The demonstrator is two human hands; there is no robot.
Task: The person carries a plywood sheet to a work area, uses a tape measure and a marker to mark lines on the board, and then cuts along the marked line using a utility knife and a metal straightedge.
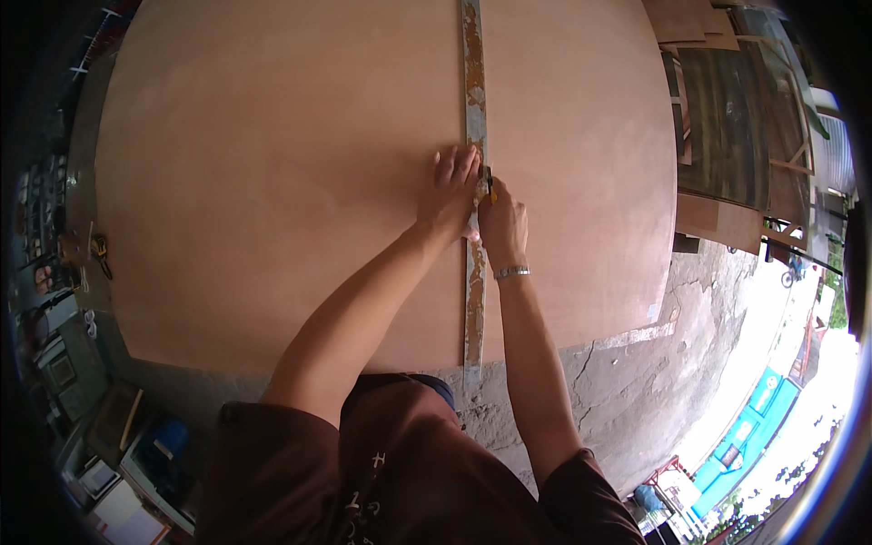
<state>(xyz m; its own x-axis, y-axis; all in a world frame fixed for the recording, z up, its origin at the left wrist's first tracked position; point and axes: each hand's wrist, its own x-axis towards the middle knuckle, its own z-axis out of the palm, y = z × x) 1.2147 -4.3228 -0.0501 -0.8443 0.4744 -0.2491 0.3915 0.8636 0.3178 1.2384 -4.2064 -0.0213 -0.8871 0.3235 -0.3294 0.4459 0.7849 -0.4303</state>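
A large sheet of thin brown plywood [272, 182] lies flat before me. Across it, from the far edge to past the near edge, runs a long worn metal straightedge [475, 91] with patchy rusty-brown marks. My left hand [451, 189] presses down on the straightedge and the sheet beside it, fingers stretched forward. Just right of it, my right hand [504, 218] is closed around a yellow and black utility knife [492, 189], held along the straightedge's right side. The blade's tip is too small to make out. A metal band circles my right wrist.
Cracked concrete floor [627, 400] shows at the near right. A yellow and black tape measure [101, 254] lies off the sheet's left edge. More wood panels [722, 118] are stacked at the right. Assorted tools and boxes crowd the far left; a blue object [745, 436] stands outside, lower right.
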